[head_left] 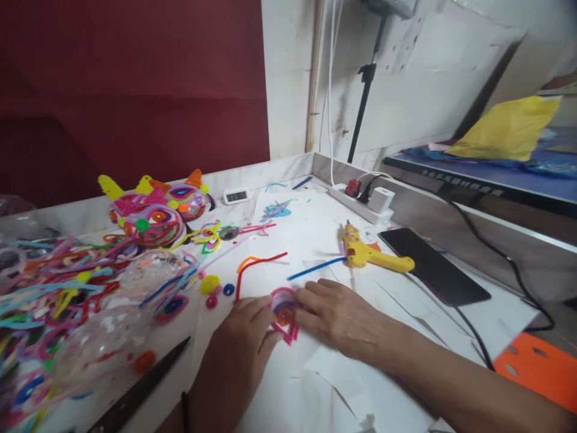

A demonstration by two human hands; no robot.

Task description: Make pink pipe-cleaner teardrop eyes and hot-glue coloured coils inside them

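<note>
Between my hands on the white paper lies a teardrop-shaped pipe-cleaner piece (283,315), with a pink outline, blue and lilac bands and an orange coil inside. My left hand (246,334) grips its left edge with bent fingers and thumb. From the other side my right hand (333,313) has its curled fingertips pressed on the right edge. A bent red pipe cleaner (259,263) lies just beyond my left hand. Yellow and blue coils (229,290) sit beside it. Near my right knuckles is a straight blue pipe cleaner (318,269).
A yellow glue gun (376,255) and a black phone (435,266) lie to the right, by a power strip (363,203). Loose pipe cleaners (67,288) pile up on the left. A dark pointed blade (144,385) lies at front left. Decorated masks (155,222) stand behind.
</note>
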